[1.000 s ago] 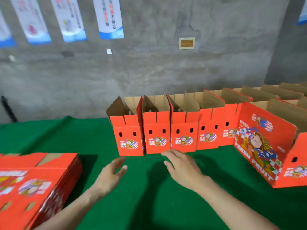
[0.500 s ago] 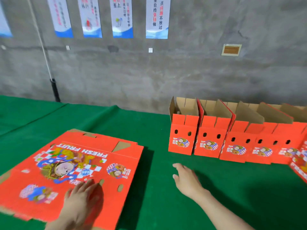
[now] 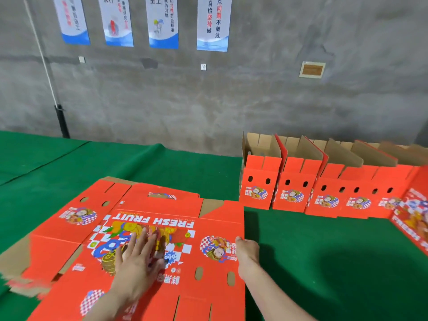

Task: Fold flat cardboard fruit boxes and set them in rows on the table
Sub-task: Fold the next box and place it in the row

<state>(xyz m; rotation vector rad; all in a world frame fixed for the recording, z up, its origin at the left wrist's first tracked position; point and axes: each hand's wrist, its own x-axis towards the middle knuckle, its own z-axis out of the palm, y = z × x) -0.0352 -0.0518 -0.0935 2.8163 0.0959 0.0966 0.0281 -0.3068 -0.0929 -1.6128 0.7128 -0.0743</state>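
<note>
Flat fruit box (image 3: 162,220), red with "FRESH FRUIT" printed across it, lies unfolded and printed side up on the green-covered table (image 3: 324,262), at the near left. It is the top sheet of a stack of flat cardboard (image 3: 16,260) whose brown edges stick out to its left. The left hand (image 3: 139,258) lies palm down on the middle of the sheet, over the printed picture, its fingers straight and spread, holding nothing. The right hand (image 3: 247,250) has hold of the sheet's right edge: the thumb sits on top at the rim and the fingers curl down out of sight below it. Well apart, at the far right of the table by the grey wall, a row of folded boxes (image 3: 291,184) stands upright side by side, touching, flaps open at the top. Another red box (image 3: 414,216) shows at the right edge, cut off by the frame. Posters (image 3: 212,22) and a small plaque (image 3: 312,69) hang on the wall.
</note>
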